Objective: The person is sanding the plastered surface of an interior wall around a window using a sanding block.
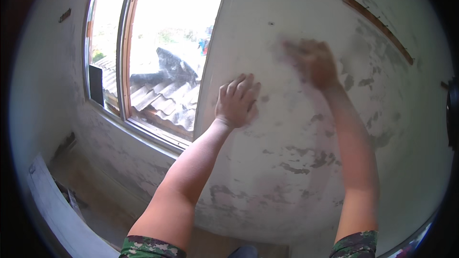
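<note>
Both bare arms reach out from camouflage sleeves towards a pale, patchy wall [279, 132] with flaking paint. My left hand [238, 98] rests with its palm towards the wall, just right of the window frame, its fingers slightly spread and nothing seen in it. Higher and further right, my right hand [312, 61] is blurred by motion close to the wall. Its fingers look bent; whether it holds something thin cannot be told. A small dark-centred spot [271, 24] marks the wall above and between the hands.
Left of my hands is a window [125, 50] showing a corrugated roof [165, 104] outside. A wooden strip with hooks or nails [380, 28] is fixed at upper right. A small wooden piece [65, 15] hangs on the left wall. A long pale board [61, 208] lies at lower left.
</note>
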### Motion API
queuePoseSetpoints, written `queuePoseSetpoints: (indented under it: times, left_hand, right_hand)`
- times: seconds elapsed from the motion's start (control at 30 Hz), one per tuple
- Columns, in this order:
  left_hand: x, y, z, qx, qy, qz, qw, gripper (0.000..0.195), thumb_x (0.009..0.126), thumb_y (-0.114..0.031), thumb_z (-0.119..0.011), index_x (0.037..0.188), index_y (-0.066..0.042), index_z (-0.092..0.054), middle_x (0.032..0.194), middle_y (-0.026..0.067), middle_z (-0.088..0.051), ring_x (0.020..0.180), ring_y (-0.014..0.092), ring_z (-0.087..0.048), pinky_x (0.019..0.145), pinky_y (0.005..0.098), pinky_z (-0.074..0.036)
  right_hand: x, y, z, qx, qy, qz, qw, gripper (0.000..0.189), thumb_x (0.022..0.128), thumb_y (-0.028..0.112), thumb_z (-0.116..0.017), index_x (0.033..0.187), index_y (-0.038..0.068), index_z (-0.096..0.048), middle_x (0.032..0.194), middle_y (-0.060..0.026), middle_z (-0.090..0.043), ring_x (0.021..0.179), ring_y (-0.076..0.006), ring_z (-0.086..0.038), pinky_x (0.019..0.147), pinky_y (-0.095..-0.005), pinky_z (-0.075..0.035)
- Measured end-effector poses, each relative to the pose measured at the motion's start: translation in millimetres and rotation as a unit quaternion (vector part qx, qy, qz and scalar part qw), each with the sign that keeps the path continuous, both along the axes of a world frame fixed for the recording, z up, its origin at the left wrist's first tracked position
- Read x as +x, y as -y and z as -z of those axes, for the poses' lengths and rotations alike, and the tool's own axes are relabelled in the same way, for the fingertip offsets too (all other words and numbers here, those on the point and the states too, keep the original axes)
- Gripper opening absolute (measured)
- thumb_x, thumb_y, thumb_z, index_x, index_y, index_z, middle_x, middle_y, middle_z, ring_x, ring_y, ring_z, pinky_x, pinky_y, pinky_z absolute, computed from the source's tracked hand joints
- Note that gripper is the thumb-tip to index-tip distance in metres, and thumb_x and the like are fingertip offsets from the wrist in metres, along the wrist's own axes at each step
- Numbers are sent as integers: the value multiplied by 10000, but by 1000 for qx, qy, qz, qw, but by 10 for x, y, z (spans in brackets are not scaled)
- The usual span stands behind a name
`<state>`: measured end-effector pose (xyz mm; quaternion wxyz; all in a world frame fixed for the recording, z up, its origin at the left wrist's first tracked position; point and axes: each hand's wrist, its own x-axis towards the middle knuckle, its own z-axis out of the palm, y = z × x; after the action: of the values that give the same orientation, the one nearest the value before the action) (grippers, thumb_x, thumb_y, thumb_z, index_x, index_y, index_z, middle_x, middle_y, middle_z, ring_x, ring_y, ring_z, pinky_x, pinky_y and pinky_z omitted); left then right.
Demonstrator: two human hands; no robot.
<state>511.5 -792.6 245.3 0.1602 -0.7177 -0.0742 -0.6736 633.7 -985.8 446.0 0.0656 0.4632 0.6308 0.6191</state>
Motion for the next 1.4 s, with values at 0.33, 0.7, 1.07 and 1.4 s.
queuePoseSetpoints:
  times: [0.33,0.7,1.07,1.4]
  left_hand:
    - [-9,31,42,-23,1,50,999,566,805,-285,-655,1361,-185,-608,1513,90,-521,1399,294,-474,1080,483,-378]
    - [6,14,78,-28,14,59,998,491,798,-241,-651,1286,-189,-636,1454,85,-557,1363,273,-495,1067,458,-390]
    - [-107,19,133,-50,-13,88,995,481,791,-229,-703,1261,-162,-627,1472,113,-518,1376,314,-469,1097,479,-384]
    - [-547,1342,-243,-340,-35,518,784,498,972,-291,-732,1350,-35,-533,1363,183,-557,1315,321,-515,1073,458,-457]
  right_hand:
    - [-94,-196,167,22,54,-9,998,458,935,159,-642,1389,189,-697,1045,-52,-699,1043,-240,-668,1013,-414,-484]
    - [87,-156,567,110,-67,-7,992,471,965,194,-647,1434,153,-667,1064,-86,-665,989,-257,-642,1000,-464,-453]
    - [-565,18,791,-2,-480,78,874,325,1017,271,-645,1283,128,-764,1297,-175,-707,1154,-330,-666,1070,-457,-458]
    - [-968,811,623,-199,-843,-245,436,316,1049,310,-665,1099,13,-759,955,3,-739,892,-71,-616,879,-258,-454]
